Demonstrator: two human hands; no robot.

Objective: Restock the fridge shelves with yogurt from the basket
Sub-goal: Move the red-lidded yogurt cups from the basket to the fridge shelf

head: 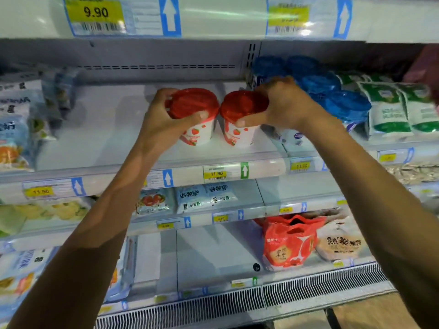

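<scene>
Refrigerated supermarket shelves filled the head view, white tiers edged with yellow price tags. On the middle shelf (99, 129), a wide bare stretch ran from bagged goods at its left end to a row of blue-lidded tubs (342, 103) and green-and-white pouches (384, 110) towards its right end. Both bare arms reached up to that gap. The left hand (166, 115) was closed around the rim of a red-lidded strawberry yogurt cup (197, 119), thumb across the front. The right hand (282, 105) gripped a second matching cup (240, 119) the same way. The two cups were side by side, lids nearly touching, near the shelf's front edge; motion blur hid whether their bases had met the shelf. The basket was out of sight. Lower shelves carried milk pouches and a red bag (289, 243).

This looked like the placing step. Next would likely be settling both cups upright beside the blue tubs, then opening the fingers without tipping them.
</scene>
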